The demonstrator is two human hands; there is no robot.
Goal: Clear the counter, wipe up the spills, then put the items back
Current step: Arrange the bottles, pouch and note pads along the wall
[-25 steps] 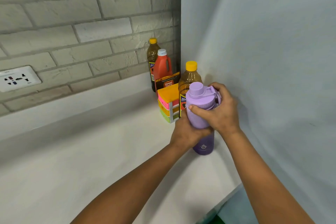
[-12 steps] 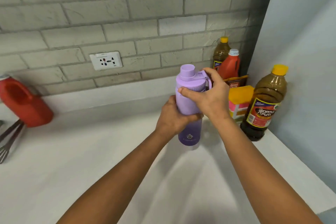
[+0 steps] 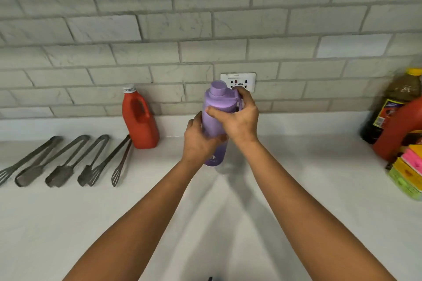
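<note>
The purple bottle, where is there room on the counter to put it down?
Both hands, left and right, hold the purple bottle. The widest bare patch of counter runs from the bottle to the sponge stack. A narrower gap lies between the bottle and the red jug. The left is crowded with tongs; the right corner with bottles.

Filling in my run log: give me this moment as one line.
left hand: grips purple bottle body | right hand: grips its top | bottle upright, above counter
</note>
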